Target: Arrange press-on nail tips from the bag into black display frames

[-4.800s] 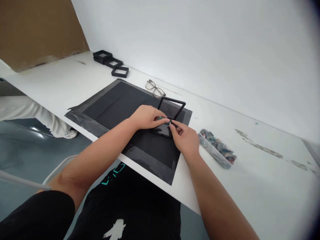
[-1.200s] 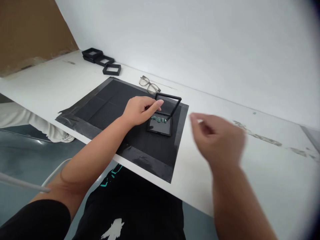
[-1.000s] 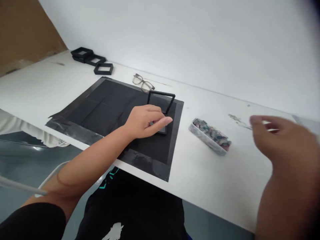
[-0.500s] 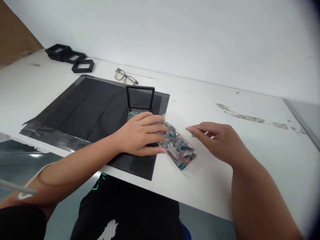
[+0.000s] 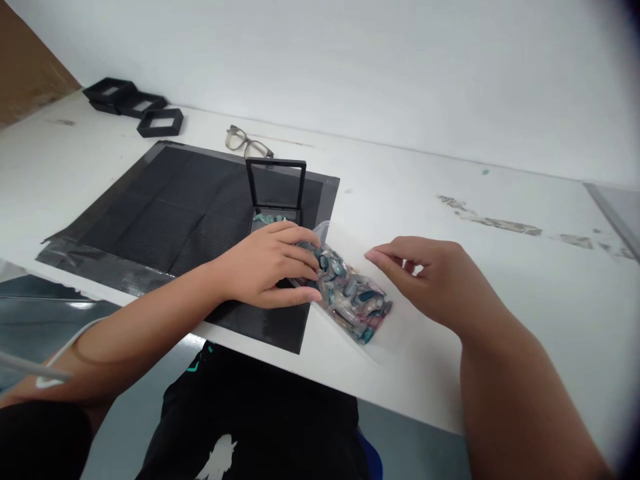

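Note:
My left hand [image 5: 275,263] lies palm down with its fingers spread, over the left end of a clear plastic bag [image 5: 357,297]. The bag holds many small glossy pieces in teal, grey and pink. My right hand [image 5: 425,273] hovers just right of the bag, thumb and forefinger pinched together; whatever is between them, if anything, is hidden. Behind my left hand stands a black hinged case [image 5: 277,183] with its framed, see-through lid raised. Green beads [image 5: 270,218] show in its base, which my hand partly covers.
A black mat [image 5: 165,207] is taped to the white table [image 5: 400,200]. Eyeglasses [image 5: 247,142] lie behind it. Several black frames [image 5: 160,123] stand at the back left against the wall. The table's front edge runs just before my body.
My left hand has drawn back a little to the left, uncovering more of the bag. My right hand keeps its pinch beside the bag. The whole view has shifted slightly.

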Motion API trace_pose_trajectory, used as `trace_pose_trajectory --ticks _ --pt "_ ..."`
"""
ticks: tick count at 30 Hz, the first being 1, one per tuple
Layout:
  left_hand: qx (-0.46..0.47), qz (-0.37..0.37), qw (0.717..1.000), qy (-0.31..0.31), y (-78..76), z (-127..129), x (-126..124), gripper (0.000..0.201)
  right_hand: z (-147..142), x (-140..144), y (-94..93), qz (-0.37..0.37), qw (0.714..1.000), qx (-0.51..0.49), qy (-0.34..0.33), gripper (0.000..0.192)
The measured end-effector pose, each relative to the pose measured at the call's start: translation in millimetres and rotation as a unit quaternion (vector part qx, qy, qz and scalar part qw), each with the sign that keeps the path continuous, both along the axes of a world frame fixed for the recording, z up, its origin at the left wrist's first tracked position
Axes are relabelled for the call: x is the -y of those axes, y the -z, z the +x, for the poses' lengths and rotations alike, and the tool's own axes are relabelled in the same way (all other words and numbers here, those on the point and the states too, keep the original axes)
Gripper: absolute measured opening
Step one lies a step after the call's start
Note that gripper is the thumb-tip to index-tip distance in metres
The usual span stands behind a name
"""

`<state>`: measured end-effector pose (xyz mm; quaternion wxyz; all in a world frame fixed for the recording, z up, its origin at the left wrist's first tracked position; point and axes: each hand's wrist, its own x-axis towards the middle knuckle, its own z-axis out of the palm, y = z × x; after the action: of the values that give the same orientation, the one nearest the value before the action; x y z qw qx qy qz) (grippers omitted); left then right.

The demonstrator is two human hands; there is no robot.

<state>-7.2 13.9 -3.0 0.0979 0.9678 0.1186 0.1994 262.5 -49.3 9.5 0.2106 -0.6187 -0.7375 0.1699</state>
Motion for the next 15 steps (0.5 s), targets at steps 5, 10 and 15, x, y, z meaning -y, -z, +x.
trace_pose_trajectory --ticks 5,10,15 --pt "0.143 -0.106 0.984 0.010 0.3 3.4 -0.2 0.007 -0.1 0.3 0.3 -0.002 1.000 -0.003 0.004 0.032" --pt "0.212 -0.174 0.962 0.022 1.8 5.6 -1.0 0.008 1.9 -0.2 2.8 -0.002 1.000 -0.004 0.005 0.032" --pt "0.264 -0.238 0.935 0.014 5.9 4.6 -0.7 0.017 3.5 0.9 1.6 -0.011 1.000 0.006 0.006 0.033"
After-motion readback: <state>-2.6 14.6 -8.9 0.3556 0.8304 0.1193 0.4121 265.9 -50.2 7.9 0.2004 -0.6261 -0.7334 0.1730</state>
